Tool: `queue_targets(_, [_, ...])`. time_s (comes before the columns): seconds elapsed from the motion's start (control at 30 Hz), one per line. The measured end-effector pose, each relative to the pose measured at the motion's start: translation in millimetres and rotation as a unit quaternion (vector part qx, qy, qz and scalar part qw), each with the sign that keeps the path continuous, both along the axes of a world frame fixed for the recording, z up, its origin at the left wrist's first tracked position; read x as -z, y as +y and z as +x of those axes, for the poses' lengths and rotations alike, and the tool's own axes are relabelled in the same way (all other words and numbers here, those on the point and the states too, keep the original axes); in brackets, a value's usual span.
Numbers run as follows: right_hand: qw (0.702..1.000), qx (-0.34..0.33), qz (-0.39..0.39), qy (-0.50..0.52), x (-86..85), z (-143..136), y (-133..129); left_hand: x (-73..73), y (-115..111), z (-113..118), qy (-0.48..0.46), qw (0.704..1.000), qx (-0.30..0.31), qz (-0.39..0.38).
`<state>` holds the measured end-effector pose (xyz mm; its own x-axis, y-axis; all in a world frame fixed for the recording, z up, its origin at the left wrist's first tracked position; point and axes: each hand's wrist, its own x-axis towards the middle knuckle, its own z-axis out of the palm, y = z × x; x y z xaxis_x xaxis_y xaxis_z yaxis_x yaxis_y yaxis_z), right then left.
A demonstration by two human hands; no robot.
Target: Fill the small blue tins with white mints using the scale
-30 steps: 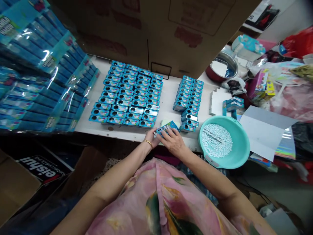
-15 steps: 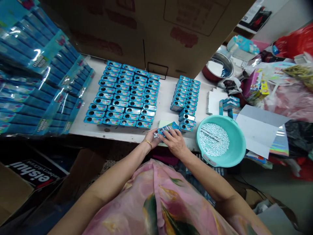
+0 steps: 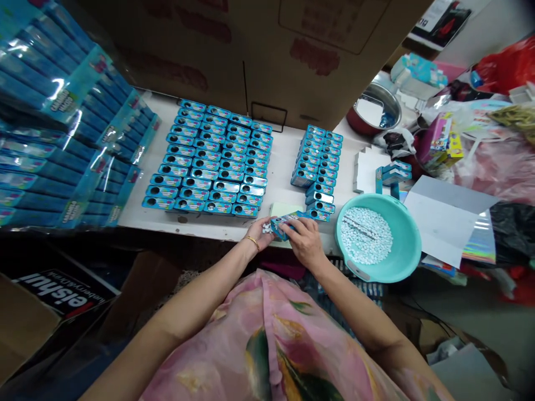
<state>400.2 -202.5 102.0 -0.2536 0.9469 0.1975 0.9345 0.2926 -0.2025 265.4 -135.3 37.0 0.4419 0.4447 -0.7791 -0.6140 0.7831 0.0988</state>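
Observation:
My right hand [image 3: 307,239] grips a small blue printed box [image 3: 288,221], tilted, with one end at the palm of my left hand [image 3: 257,234]. My left hand is cupped around several small white pellets [image 3: 266,228], right at the box's end. A pale green pad [image 3: 281,209] lies on the table just behind the box. To the right stands a turquoise basin [image 3: 407,245] with many white pellets [image 3: 368,245] and a thin dark-and-light strip lying on them. Rows of blue boxes with dark round windows [image 3: 219,159] fill the table ahead to the left.
A narrower stack of blue boxes [image 3: 315,159] stands right of centre. Behind the table rises a large cardboard carton [image 3: 259,44]. Wrapped blue packs [image 3: 75,128] are piled at left. A metal bowl [image 3: 371,108], white cartons [image 3: 370,170] and plastic bags [image 3: 493,156] crowd the right.
The blue box has turned a little, and my right hand has shifted slightly to the right with it. My left hand stays nearly in place with the white pellets.

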Motion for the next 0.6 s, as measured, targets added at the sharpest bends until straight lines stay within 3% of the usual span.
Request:
queue_targets(0.1, [0.999, 0.025, -0.002, 0.033, -1.1, -1, -2, -2.1, 0, -4, 0.011, 1.000, -0.005, 0.003])
queue_targets(0.3, [0.998, -0.036, 0.048, -0.014, 4.8, -18, -7, -4.9, 0, -5, -0.013, 0.999, 0.042, 0.013])
queue_targets(0.5, [0.999, 0.028, 0.035, -0.026, 6.9, -12, -7, -1.8, 0, -1, 0.004, 1.000, 0.007, -0.003])
queue_targets(0.6, [0.997, -0.019, 0.053, -0.043, 5.1, -12, -10, -2.3, 0, -1, 0.003, 1.000, 0.027, 0.001])
